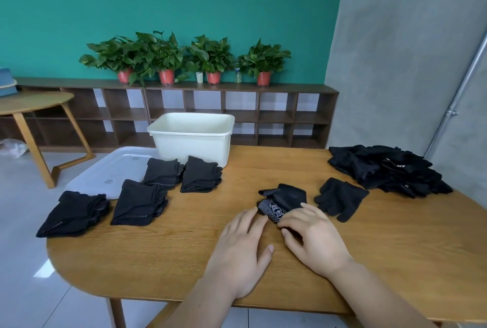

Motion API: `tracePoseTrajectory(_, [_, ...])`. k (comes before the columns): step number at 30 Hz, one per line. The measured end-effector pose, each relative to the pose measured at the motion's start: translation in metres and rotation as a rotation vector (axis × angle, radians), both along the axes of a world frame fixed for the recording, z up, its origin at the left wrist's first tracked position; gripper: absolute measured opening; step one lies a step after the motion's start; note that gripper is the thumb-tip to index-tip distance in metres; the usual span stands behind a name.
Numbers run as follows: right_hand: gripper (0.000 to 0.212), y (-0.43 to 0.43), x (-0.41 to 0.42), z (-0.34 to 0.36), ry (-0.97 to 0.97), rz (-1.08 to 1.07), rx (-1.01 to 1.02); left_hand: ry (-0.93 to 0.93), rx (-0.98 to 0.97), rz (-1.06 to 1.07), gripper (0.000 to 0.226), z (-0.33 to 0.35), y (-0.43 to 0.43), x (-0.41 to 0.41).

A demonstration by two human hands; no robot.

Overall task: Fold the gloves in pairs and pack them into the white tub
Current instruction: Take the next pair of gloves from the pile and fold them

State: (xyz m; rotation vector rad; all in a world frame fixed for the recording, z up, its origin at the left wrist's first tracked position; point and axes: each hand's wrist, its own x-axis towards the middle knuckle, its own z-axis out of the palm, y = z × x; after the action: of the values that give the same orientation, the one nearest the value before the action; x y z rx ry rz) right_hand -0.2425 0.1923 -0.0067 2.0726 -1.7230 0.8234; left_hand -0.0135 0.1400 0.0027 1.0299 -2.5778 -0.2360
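A black glove (283,199) with a white-dotted cuff lies in the middle of the wooden table (171,256), partly folded. My left hand (243,246) lies flat with its fingertips at the glove's cuff. My right hand (313,238) covers the glove's near end, fingers bent over the fabric. A second loose black glove (340,202) lies just right of it. An unsorted heap of black gloves (387,169) sits at the far right. Several folded stacks (138,202) lie on the left. The white tub (192,137) stands at the table's far edge.
A translucent lid (116,169) lies at the table's far left under some stacks. One folded stack (73,213) overhangs the left table edge. Behind are a low shelf with potted plants (181,58) and a round side table (34,102).
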Motion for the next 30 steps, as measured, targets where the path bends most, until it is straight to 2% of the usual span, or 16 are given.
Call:
tracePoseTrajectory(3, [0.035,0.008,0.004,0.006,-0.069,-0.061,0.016,-0.032,-0.021,-0.025,0.068,0.001,0.001,0.000])
tracePoseTrajectory(7, [0.062,0.005,0.005,0.005,-0.128,-0.260,0.299,-0.116,-0.014,-0.054,0.069,0.002,-0.001,-0.002])
tracePoseTrajectory(9, [0.074,0.002,0.005,0.003,-0.079,-0.385,0.353,-0.123,-0.019,-0.045,0.069,0.003,-0.001,-0.003])
tracePoseTrajectory(14, [0.076,0.000,0.007,-0.001,-0.021,-0.680,0.346,-0.063,-0.069,0.023,0.065,0.004,0.002,-0.001])
tracePoseTrajectory(16, [0.070,0.001,0.010,0.001,0.006,-0.654,0.253,-0.017,-0.101,0.045,0.060,0.004,0.003,-0.001])
tracePoseTrajectory(19, [0.053,0.007,0.019,0.002,0.028,-0.497,0.113,0.044,-0.120,0.069,0.049,0.002,0.004,0.000])
tracePoseTrajectory(24, [0.053,0.021,0.035,0.003,-0.021,-0.395,0.178,0.089,-0.048,0.101,0.044,-0.002,0.000,0.000])
tracePoseTrajectory(27, [0.051,0.024,0.034,0.002,-0.122,-0.406,0.189,0.126,-0.067,0.113,0.034,-0.002,-0.004,0.002])
tracePoseTrajectory(30, [0.050,0.023,0.026,0.001,-0.331,-0.434,0.157,0.185,-0.068,0.133,0.027,0.000,-0.006,0.006])
